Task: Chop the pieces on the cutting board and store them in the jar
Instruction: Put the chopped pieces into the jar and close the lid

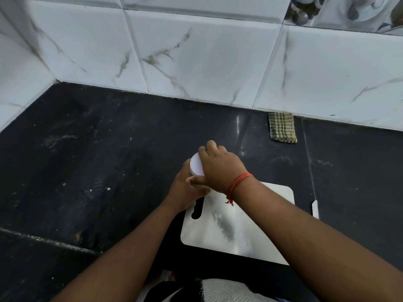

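Left hand wrapped round jar to steady it; right hand clamped on lid, probably screwing it shut. Just off bare board's corner, on desk.

I see open black counter left of the cutting board – easy passage there; to the right, a folded checked cloth near the tiled wall and a white knife just beside the board narrow things

home kitchen: black stone counter, marble-look wall tiles behind it, white cutting board on counter, folded checked cloth at counter's back edge
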